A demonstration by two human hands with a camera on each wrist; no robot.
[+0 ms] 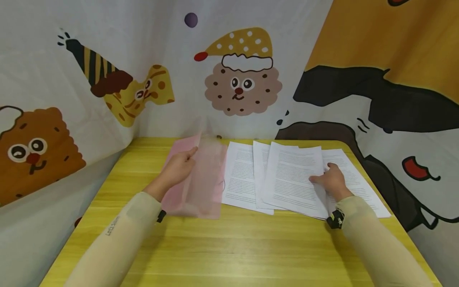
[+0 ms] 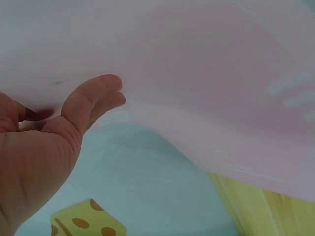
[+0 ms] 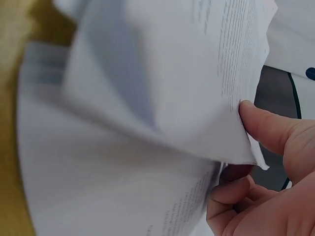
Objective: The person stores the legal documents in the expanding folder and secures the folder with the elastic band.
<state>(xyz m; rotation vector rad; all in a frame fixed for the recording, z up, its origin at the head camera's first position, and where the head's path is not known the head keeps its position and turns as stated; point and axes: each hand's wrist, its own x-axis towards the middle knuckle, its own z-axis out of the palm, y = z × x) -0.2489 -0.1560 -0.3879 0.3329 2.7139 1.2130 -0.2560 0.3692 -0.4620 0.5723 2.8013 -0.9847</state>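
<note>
A translucent pink plastic folder [image 1: 211,179] lies on the left part of the table, its thin cover [image 2: 197,83] raised. At the cover's left edge, my left hand [image 1: 181,167] holds it, the thumb extended along the plastic; the sheet partly hides the other fingers. On the right, my right hand [image 1: 331,181] grips the edge of a few printed sheets [image 1: 295,175]. In the right wrist view, the thumb presses the top of the lifted paper [image 3: 192,108] while curled fingers sit beneath. More printed papers [image 1: 238,175] overlap between folder and hand.
One more printed sheet [image 1: 358,183] lies under and beyond the right hand, near the right edge of the yellow wooden table [image 1: 229,247]. A cartoon-printed cloth [image 1: 161,36] hangs right behind the table and along its sides.
</note>
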